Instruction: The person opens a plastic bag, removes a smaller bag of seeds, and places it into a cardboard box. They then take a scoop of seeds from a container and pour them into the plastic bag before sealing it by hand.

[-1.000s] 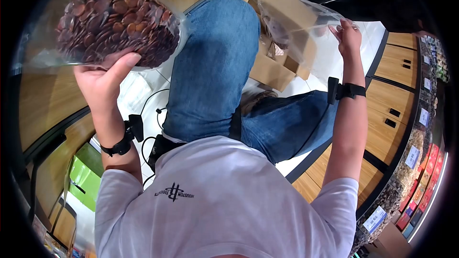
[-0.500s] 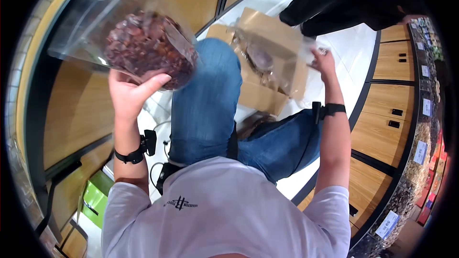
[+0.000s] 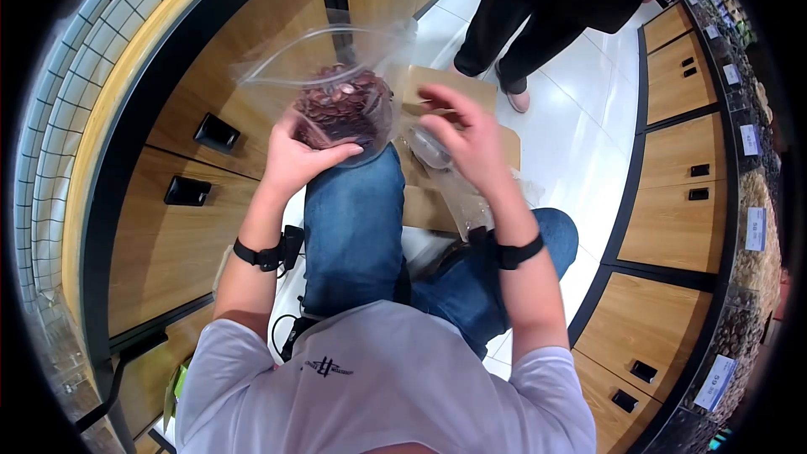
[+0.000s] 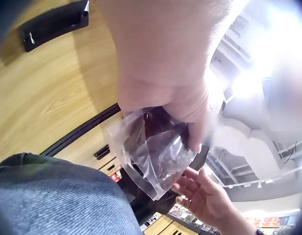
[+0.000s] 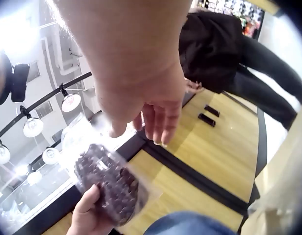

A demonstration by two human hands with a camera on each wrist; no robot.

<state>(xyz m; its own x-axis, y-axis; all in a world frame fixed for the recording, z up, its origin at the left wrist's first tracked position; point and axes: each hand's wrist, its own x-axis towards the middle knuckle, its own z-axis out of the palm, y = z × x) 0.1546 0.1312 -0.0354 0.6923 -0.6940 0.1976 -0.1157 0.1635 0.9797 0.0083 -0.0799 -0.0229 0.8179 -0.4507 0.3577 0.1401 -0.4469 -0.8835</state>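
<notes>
My left hand [image 3: 303, 155] grips the lower part of a clear zip bag [image 3: 345, 109], thumb across its front. Flat, glossy reddish-brown pieces fill the bag's bottom; its top is loose and see-through. My right hand [image 3: 471, 139] hovers just right of the bag, fingers loosely bent and holding nothing. In the left wrist view, the right hand [image 4: 205, 200] shows beyond the bag's clear plastic [image 4: 156, 161]. From the right wrist, the brown pieces [image 5: 112, 183] show below my right fingers [image 5: 158, 122]. Another clear plastic bag [image 3: 430, 150] lies over the cardboard box, partly behind my right forearm.
The open cardboard box [image 3: 424, 208] sits on the white tiled floor beyond my knee [image 3: 353, 210]. Wooden cabinets [image 3: 672, 151] line both sides. A person in dark trousers [image 3: 530, 42] stands ahead. Bins of dried goods [image 3: 748, 235] run along the right.
The filled bag has come from the upper left toward the middle. My right hand has let go of the clear plastic bag over the box and moved left toward the filled one.
</notes>
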